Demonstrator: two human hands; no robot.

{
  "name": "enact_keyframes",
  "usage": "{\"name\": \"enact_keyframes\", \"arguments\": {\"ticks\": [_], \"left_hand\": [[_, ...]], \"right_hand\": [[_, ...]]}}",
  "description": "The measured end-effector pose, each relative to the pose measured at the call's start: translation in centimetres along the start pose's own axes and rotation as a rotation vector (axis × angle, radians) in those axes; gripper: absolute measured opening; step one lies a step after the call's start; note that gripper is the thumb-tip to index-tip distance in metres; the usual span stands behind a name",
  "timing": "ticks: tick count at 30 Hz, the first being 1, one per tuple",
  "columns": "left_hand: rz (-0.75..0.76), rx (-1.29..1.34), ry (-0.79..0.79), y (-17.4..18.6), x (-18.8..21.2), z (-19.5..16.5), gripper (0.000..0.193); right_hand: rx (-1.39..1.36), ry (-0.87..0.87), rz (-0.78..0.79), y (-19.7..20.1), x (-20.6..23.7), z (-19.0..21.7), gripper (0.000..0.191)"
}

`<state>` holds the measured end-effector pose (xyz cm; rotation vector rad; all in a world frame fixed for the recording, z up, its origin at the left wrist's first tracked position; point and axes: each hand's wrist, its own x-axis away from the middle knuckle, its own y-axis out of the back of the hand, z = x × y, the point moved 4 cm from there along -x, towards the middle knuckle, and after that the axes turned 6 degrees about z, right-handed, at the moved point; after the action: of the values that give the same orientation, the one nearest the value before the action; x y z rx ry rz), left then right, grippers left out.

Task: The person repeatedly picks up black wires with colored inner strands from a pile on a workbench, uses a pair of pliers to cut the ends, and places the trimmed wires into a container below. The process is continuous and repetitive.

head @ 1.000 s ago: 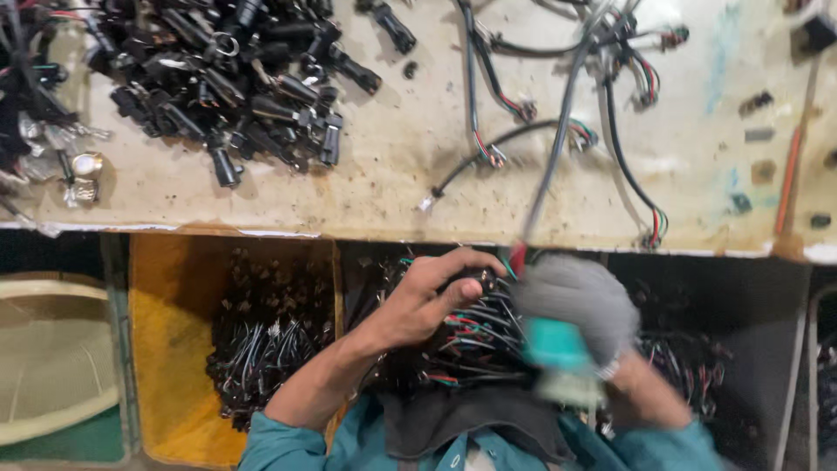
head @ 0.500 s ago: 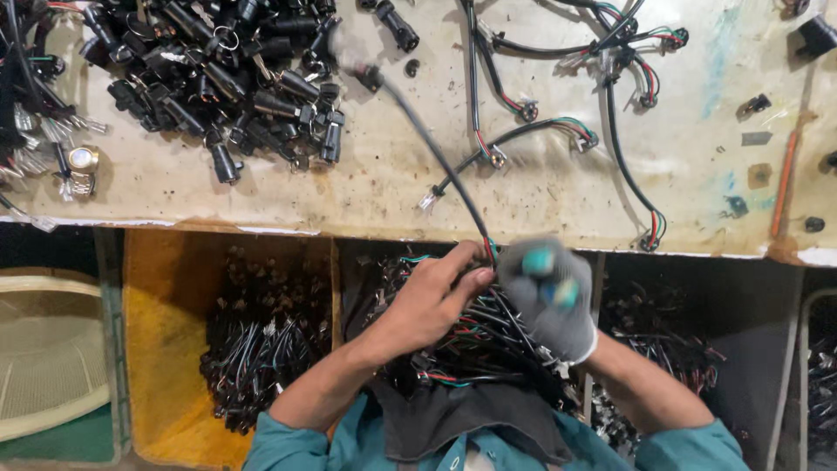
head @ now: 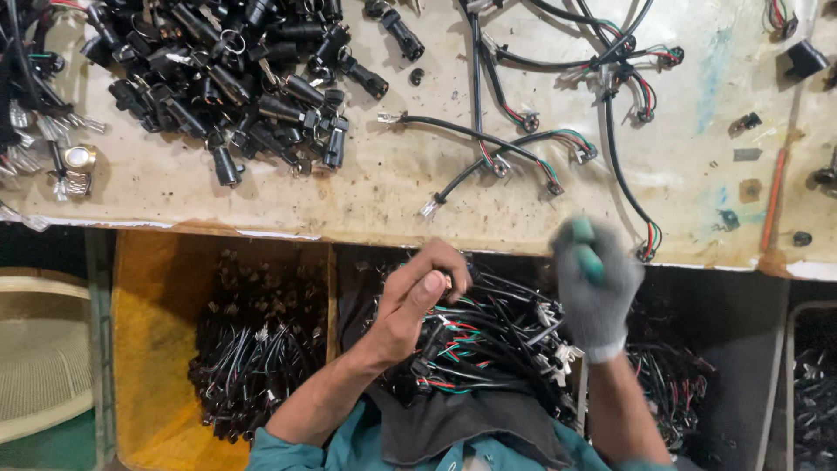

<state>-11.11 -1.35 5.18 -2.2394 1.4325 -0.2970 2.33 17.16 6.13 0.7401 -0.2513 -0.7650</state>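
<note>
My bare left hand (head: pixel 417 295) pinches a small connector at the end of a wire, just below the bench edge. It rests over a tangled bundle of black wire harnesses (head: pixel 497 344) with red, green and white leads lying on my lap. My right hand (head: pixel 595 283) wears a grey knit glove and grips a green-handled tool (head: pixel 586 249); it is blurred and raised at the bench edge, apart from the left hand. A black harness (head: pixel 488 148) with a white plug lies loose on the bench above my hands.
A stained workbench (head: pixel 366 196) carries a heap of black cylindrical parts (head: pixel 227 78) at the left and more harnesses (head: pixel 610 78) at the right. Below stand a yellow crate (head: pixel 144 349) of wired parts, a pale mesh basket (head: pixel 35 349) and dark bins (head: pixel 811 392).
A black cable that stretched from my hands up to the bench is gone from between them, and a harness now lies on the bench. My gloved right hand moved right and up.
</note>
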Motion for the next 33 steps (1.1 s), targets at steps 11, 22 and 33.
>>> {"name": "enact_keyframes", "arguments": {"ticks": [11,22,33], "left_hand": [[0.06,0.301,-0.079,-3.8,-1.3,-1.9,0.034],[0.155,0.087,-0.286,-3.8,-1.2,-2.8,0.035],[0.169,-0.114,-0.298,-1.9,-3.5,-2.3,0.021]], "right_hand": [[-0.579,0.188,0.552,-4.0,3.3,4.0,0.016],[-0.366,0.361,0.403,-4.4,4.6,2.5,0.014],[0.006,0.287,0.181,-6.7,3.0,2.1,0.015]]}}
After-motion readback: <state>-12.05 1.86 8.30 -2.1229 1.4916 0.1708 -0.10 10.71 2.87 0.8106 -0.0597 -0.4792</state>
